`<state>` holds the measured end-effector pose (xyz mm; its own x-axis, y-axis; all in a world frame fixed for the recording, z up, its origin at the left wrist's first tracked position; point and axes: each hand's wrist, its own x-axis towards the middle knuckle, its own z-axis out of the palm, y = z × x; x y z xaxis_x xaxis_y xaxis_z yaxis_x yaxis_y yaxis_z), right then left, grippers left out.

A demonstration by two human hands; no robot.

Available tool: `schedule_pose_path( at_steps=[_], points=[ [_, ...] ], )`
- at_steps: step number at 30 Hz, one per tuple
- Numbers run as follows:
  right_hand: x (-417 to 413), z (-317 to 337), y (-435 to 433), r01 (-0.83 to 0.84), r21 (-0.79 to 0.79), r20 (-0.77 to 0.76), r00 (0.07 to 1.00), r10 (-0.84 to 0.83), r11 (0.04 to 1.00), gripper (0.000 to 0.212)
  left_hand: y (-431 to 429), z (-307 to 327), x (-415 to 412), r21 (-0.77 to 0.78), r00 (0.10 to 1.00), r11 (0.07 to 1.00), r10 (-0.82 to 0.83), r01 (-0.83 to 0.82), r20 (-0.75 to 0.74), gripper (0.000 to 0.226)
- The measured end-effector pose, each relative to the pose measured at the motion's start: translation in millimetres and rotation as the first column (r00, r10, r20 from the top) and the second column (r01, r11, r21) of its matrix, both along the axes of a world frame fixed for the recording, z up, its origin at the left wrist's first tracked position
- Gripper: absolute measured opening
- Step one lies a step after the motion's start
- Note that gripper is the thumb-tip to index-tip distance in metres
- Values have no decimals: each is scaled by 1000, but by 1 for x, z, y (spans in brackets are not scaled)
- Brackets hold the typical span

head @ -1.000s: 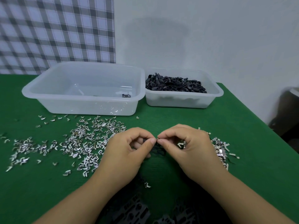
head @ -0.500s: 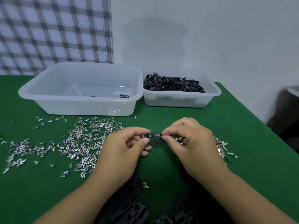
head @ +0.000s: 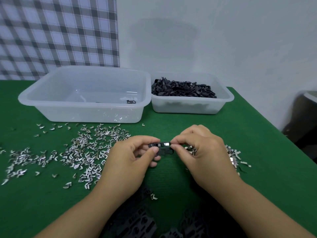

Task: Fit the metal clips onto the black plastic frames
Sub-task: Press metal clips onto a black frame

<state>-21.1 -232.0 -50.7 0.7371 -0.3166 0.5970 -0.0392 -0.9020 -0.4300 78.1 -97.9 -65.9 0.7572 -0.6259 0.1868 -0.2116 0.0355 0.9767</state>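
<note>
L hand (head: 130,160) & R hand (head: 197,152) pinch small black plastic frame (head: 163,152), shiny metal clip (head: 165,144) on; approx. one done in clear plastic tub (head: 85,115), heaps left.

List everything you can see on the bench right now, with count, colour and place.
large tub: one, translucent white, back left.
single frame: one, black, inside large tub.
small tub: one, translucent white, back right.
frame heap: uncountable, black, filling small tub.
loose clips: many, silver, scattered left of hands; smaller pile right.
held frame: one, black, between the hands.
end clip: one, silver, on held frame's right end.
near frames: several, black, bottom edge.
table cover: one, green.
checked cloth: one, grey-white, rear left.
left hand: one, grips held frame's left end.
right hand: one, pinches held frame's right end.
</note>
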Motion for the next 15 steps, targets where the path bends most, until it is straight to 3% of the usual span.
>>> schedule_pose_path(
  at_steps=[15],
  points=[
    [0, 1, 0, -26, 24, -17, 999, 27, 999, 6, 1, 2, -1, 10, 1000, 1000, -15, 16, -14, 31]
  ],
)
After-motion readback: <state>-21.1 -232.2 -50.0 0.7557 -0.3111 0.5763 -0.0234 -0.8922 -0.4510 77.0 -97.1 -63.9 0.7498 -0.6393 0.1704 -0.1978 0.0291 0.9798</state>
